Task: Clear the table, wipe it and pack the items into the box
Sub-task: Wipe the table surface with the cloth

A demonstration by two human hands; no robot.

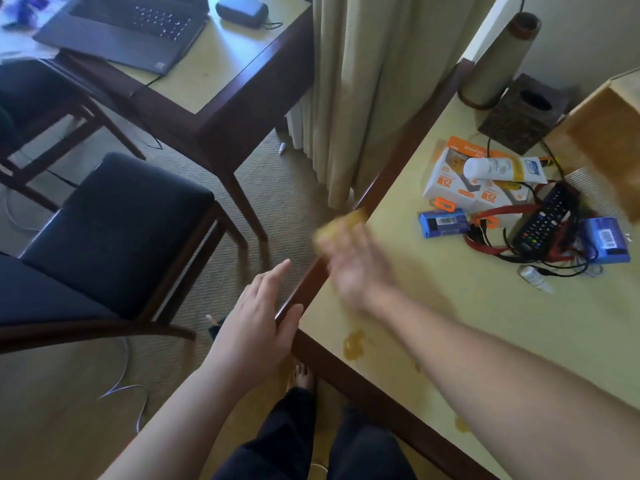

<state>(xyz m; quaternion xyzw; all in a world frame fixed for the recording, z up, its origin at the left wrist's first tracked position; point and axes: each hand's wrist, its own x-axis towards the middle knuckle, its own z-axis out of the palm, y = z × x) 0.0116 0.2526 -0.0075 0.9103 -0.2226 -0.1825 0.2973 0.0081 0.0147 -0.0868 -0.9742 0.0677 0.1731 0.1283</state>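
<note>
at the far left a dark blue padded chair stands on the carpet, and behind it a second counter carries an open black laptop. the left hand hovers flat, fingers straight and apart, its thumb side touching the dark wooden edge of the pale yellow counter. just right of it the right hand is motion-blurred over the counter's edge; it seems to hold a small yellowish sponge or cloth, though i cannot tell how the fingers close. amber spill spots sit unwiped near the front edge, so wiping looks barely begun. further right the clutter is unpacked: white charger boxes, a white tube, a black remote, blue packs, tangled cables. the brown cardboard box waits at the far right.
</note>
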